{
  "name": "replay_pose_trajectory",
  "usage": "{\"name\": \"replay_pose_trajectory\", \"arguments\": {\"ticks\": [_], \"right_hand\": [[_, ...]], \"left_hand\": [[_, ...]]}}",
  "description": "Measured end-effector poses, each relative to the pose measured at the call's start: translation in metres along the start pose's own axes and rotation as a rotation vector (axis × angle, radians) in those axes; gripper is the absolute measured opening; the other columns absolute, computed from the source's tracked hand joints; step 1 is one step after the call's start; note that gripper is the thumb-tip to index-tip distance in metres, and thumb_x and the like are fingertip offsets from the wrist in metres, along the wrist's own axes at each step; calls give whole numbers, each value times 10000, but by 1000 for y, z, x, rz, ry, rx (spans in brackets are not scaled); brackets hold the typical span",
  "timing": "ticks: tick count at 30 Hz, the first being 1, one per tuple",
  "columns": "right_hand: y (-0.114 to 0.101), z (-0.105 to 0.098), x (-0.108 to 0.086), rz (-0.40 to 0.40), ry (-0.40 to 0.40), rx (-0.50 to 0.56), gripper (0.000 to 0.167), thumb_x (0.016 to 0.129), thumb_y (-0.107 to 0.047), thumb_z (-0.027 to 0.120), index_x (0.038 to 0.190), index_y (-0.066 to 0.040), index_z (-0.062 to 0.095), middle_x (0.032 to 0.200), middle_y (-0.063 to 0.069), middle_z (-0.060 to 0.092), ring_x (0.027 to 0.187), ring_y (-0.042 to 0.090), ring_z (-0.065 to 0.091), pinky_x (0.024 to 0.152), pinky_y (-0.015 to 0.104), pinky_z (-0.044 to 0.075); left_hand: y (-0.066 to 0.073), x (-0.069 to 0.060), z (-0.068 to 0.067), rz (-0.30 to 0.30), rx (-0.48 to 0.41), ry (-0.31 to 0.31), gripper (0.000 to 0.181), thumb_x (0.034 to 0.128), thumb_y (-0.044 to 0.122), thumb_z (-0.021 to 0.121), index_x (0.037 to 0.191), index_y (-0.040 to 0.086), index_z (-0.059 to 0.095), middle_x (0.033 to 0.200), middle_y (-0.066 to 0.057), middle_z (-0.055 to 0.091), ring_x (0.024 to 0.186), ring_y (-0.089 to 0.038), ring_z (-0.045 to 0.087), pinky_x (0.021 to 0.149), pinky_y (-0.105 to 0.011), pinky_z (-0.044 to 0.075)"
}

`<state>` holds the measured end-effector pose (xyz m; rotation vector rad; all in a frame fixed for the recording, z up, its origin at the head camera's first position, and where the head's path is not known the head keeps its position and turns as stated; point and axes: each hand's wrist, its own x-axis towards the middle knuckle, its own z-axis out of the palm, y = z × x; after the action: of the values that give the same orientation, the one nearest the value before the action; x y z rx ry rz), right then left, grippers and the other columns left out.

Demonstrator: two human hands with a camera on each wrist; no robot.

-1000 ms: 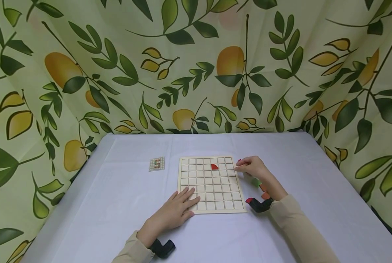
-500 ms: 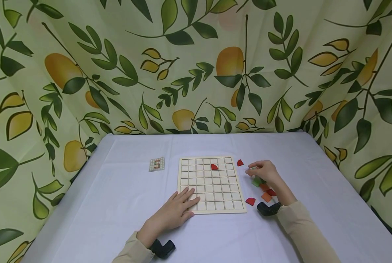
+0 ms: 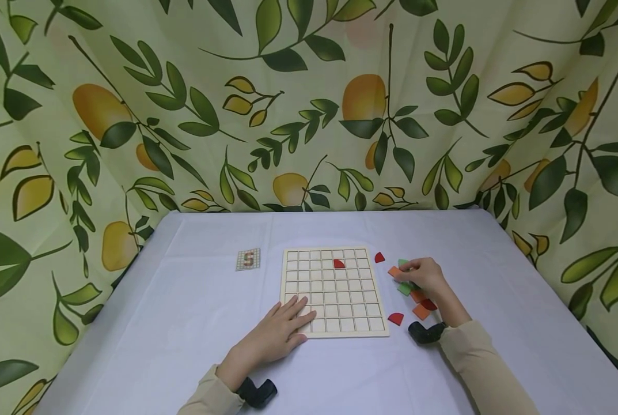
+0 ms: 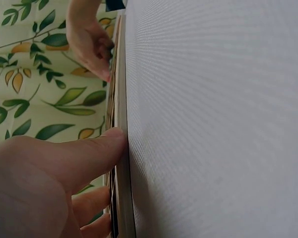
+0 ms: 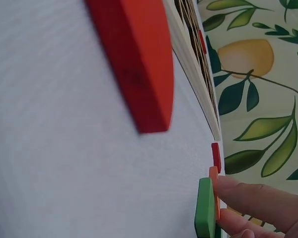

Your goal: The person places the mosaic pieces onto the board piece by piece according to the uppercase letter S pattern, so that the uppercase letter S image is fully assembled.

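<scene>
My left hand (image 3: 273, 334) rests with fingers spread on the near left corner of a pale wooden grid board (image 3: 340, 300). In the left wrist view its thumb (image 4: 97, 151) lies against the board's edge. My right hand (image 3: 427, 275) is beyond the board's right side, at a loose group of coloured tiles. Its fingers (image 5: 260, 196) touch an orange square tile (image 3: 394, 271) that lies on the table; the index finger looks straight. Green tiles (image 3: 404, 289) lie under and beside this hand, partly hidden. One red quarter-round tile (image 3: 338, 264) sits in a cell of the board.
Red quarter-round tiles (image 3: 395, 319) lie off the board's right side, one of them (image 3: 379, 257) near its far corner. More orange tiles (image 3: 421, 312) are close to the right wrist. A small pattern card (image 3: 248, 259) lies left of the board on the white cloth (image 3: 205, 288).
My right hand has let go of a red tile by the board's far right corner and moved back to the pile, uncovering an orange tile. The left hand stays put.
</scene>
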<state>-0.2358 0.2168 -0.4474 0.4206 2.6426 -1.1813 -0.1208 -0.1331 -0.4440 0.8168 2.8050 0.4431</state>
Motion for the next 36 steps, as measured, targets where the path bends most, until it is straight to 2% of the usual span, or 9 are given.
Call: {"name": "replay_pose_trajectory", "arguments": {"ticks": [9,18,24,31,36], "right_hand": [[-2,3,0,13,47,-13,333,799,-157,776,1073,7,682,959,145,525,910,255,459,562,205,372],[-6,1,-1,3,26,10,323,805,-141,765,1078,12,686,946,132,539,894,245,468,563,201,370],[-13,-2,-1,-53,-6,-11,392,807,-219,768,1118,5,683,903,104,503,903,240,448,599,245,364],[-28,-1,-3,-146,-50,-3,395,807,-213,761,1119,17,686,617,-16,368,623,154,383,523,246,302],[-35,6,-5,-197,-64,20,371,801,-176,760,1099,32,687,611,-29,359,601,131,353,517,240,283]], "left_hand": [[-1,0,1,7,1,5,474,982,344,508,1445,255,455,1600,-60,307,1503,-297,254,1193,-567,253],[0,-1,0,13,0,8,472,985,341,505,1444,244,458,1595,-66,319,1498,-305,264,1185,-574,261],[0,0,0,2,-1,0,476,986,347,500,1450,256,447,1601,-55,306,1505,-295,252,1194,-564,252],[-1,0,1,6,32,0,480,983,357,505,1452,273,442,1600,-48,309,1502,-286,263,1191,-554,271],[-1,0,0,8,48,2,481,980,353,513,1449,274,445,1596,-48,319,1498,-284,274,1186,-550,284]]}}
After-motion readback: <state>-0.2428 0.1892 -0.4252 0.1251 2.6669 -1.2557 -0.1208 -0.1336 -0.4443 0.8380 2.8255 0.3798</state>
